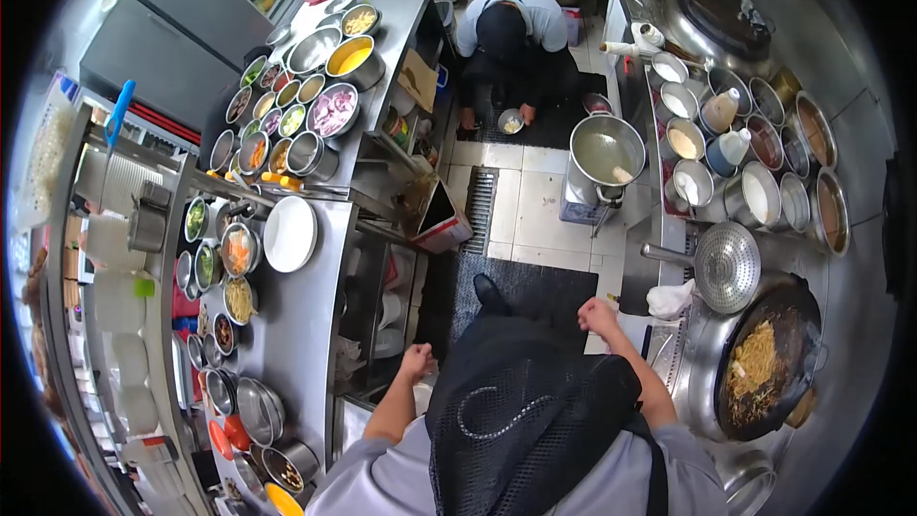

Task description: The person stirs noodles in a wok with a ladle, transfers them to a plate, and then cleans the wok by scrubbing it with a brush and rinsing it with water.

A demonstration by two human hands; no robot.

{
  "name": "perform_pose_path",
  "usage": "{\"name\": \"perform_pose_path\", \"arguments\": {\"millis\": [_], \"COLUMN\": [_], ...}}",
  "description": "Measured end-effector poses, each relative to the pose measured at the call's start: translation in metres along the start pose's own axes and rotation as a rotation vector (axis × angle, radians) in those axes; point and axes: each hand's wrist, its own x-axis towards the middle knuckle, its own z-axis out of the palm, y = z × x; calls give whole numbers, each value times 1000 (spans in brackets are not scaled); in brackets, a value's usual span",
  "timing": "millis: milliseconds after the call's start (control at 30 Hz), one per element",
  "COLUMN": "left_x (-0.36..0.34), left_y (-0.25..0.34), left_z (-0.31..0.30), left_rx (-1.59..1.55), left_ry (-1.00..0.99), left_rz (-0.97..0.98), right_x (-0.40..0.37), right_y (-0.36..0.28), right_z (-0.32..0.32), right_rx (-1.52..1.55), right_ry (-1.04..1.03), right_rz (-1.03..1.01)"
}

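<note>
My left hand (417, 363) hangs beside the left steel counter (306, 325) with its fingers curled closed. Nothing shows sticking out of it. My right hand (599, 315) is a fist near the front edge of the stove counter, and its inside is hidden. Close to it on that edge lies a crumpled white cloth (671, 300). Further right, a perforated steel strainer (728, 268) rests with its handle pointing left. Behind it sits a dark wok (812, 311) with fried noodles (755, 368) in it.
A co-worker (511, 29) crouches ahead, holding a small bowl (511, 121). A large pot (607, 151) of liquid stands on the right of the aisle. Ingredient bowls crowd the left counter, near a white plate stack (290, 234). Seasoning tins (685, 139) line the right. A black mat (535, 298) covers the floor.
</note>
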Motion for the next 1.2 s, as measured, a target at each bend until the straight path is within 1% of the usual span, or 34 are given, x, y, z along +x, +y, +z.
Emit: {"name": "perform_pose_path", "arguments": {"millis": [33,67,100,133,167,200,267,333,400,433,500,567,600,633,733,800,833,867,900,933,1000,1033,1100,1133,1200], "left_x": [16,22,27,33,40,34,9,7,6,6,19,50,49,47,41,50,54,61,67,72,80,87,103,106,118], "left_y": [2,11,24,36,45,58,89,92,84,75,48,7,-2,-11,-22,-21,-24,-23,-13,-4,11,17,35,46,72], "left_z": [-9,-2,-4,-2,-3,4,36,45,48,48,40,17,7,-1,-21,-44,-50,-55,-58,-60,-63,-63,-57,-49,-44], "left_rx": [-61,-68,-5,-44,-47,-76,52,113,150,138,126,262,279,273,152,-47,-43,-104,-165,-159,-109,-108,-22,-17,90], "left_ry": [-68,33,14,-3,-63,-42,100,86,55,37,0,-14,-65,-51,140,6,-3,14,30,19,-53,-55,-112,-64,-137], "left_rz": [38,74,157,178,225,247,304,341,353,329,299,214,158,142,-34,-24,-39,-42,-36,-37,-22,-23,56,71,136], "right_x": [-10,-18,-25,-28,-32,-36,-36,-30,-25,-20,-14,-11,-7,-6,-11,-10,-11,-12,-15,-19,-26,-26,-30,-34,-42], "right_y": [9,17,24,28,27,22,11,-4,-16,-23,-42,-56,-60,-63,-75,-81,-82,-82,-87,-93,-106,-108,-115,-121,-129], "right_z": [4,7,8,10,11,11,12,12,11,10,8,10,12,14,28,40,48,56,66,75,91,98,105,106,107], "right_rx": [-19,-43,-48,-58,-91,-124,-157,-181,-176,-184,-218,-245,-204,-164,-192,-216,-303,-388,-399,-398,-369,-337,-350,-363,-355], "right_ry": [-49,-99,-146,-197,-214,-231,-212,-201,-189,-197,-169,-137,-117,-95,-78,-95,-134,-175,-174,-163,-143,-128,-110,-86,-38], "right_rz": [0,-4,1,2,-8,-23,-18,-42,-80,-140,-169,-190,-207,-226,-182,-137,-158,-181,-163,-158,-151,-164,-168,-172,-165]}}
